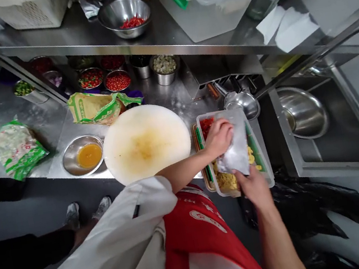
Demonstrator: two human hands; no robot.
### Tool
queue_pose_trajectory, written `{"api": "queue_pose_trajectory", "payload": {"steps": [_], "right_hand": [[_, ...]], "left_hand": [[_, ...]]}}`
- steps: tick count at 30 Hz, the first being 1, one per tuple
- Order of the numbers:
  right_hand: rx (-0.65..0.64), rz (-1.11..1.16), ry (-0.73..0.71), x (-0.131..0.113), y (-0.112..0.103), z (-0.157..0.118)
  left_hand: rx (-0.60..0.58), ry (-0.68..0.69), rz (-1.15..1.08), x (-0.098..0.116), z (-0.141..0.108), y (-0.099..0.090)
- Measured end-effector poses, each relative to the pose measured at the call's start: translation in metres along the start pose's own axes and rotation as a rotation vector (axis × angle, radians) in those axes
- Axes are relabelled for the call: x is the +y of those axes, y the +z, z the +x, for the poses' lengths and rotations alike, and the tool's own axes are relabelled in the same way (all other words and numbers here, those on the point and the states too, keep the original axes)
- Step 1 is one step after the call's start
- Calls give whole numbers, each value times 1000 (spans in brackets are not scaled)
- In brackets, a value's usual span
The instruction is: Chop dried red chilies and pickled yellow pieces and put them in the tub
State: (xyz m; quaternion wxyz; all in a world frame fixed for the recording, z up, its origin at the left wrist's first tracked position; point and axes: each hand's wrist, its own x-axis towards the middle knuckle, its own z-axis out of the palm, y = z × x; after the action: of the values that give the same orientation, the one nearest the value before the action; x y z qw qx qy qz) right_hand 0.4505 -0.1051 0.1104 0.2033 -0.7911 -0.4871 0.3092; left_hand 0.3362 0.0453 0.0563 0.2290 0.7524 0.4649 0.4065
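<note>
Cleaver [239, 144] over clear tub [268, 173] w/ yellow pcs [227, 181]; your R hand [256, 188] closed on its handle end, your L hand [219, 138] part-curled against blade, can't tell if gripping; white board [146, 142] to L.

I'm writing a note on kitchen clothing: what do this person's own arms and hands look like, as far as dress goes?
The left hand and right hand are bare, with no gloves visible. A loose white sleeve with a small dark mark ends near the left elbow. The right forearm is uncovered; its sleeve is not in view.
</note>
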Motion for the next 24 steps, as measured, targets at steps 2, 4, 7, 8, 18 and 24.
{"api": "queue_pose_trajectory", "payload": {"steps": [2,4,7,8,18,24], "right_hand": [[117,-110,28,19,-31,13],[170,-131,79,35,-51,23],[137,-58,120,49,-57,31],[85,-21,120,50,-52,33],[-607,223,-46,-21,81,47],[-506,147,-60,-59,135,61]], "left_hand": [[-141,68,61,5,9,27],[-238,50,162,0,6,37],[-195,-15,246,-21,-19,13],[-140,-52,253,-30,-33,-5],[604,-1157,537,-136,-280,-255],[650,-1780,485,-145,-413,-275]]}}
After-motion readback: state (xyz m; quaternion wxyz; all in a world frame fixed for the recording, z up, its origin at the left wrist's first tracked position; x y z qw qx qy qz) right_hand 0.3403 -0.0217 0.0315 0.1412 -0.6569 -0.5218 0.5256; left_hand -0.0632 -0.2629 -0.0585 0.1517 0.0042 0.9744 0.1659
